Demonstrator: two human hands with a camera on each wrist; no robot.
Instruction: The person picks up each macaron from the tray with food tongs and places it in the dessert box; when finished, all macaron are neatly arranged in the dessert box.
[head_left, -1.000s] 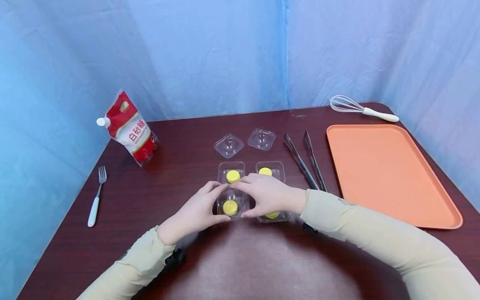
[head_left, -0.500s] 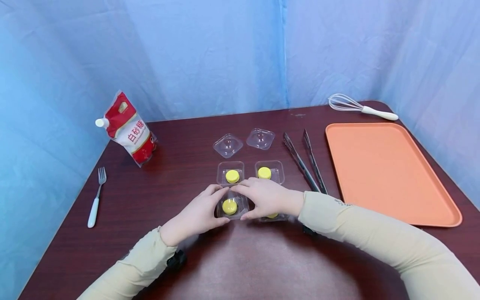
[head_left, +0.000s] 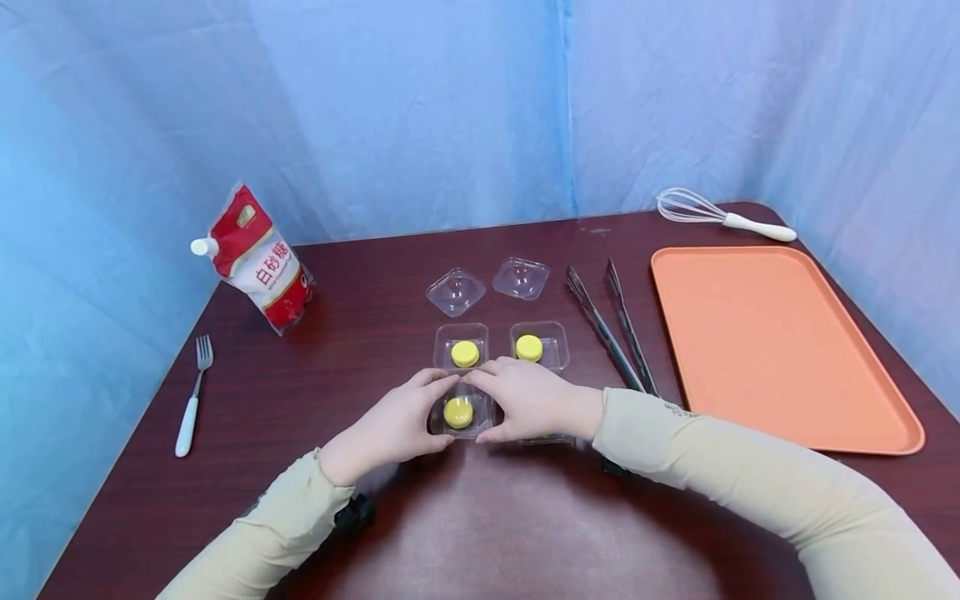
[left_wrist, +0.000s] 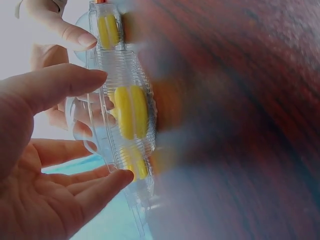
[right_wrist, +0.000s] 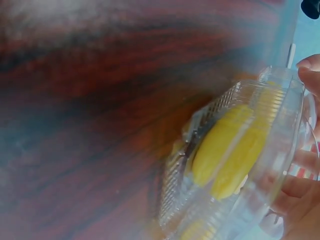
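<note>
Both hands hold a clear domed lid [left_wrist: 76, 112] over the front-left clear plastic box [right_wrist: 175, 200]. A yellow macaron [head_left: 458, 412] with a pale middle layer lies inside that box. My left hand [head_left: 397, 423] grips the left side, thumb in front and fingers behind. My right hand [head_left: 528, 400] grips the right side the same way and hides most of the front-right box [head_left: 553, 440]. Behind stand two uncovered boxes, a left box [head_left: 440, 346] and a right box [head_left: 558, 354], each with one yellow macaron. Whether the lid is fully seated I cannot tell.
Two loose clear lids, a left lid [head_left: 456, 292] and a right lid [head_left: 521, 278], lie behind the boxes. Right of them are black tongs [head_left: 603, 329], an orange tray [head_left: 772, 350] and a whisk [head_left: 750, 225]. At left are a sugar pouch [head_left: 264, 262] and a fork [head_left: 193, 396].
Both hands keep their hold on the lid. The right hand has shifted slightly left and toward the front, covering more of the front-right box. The other things stay put.
</note>
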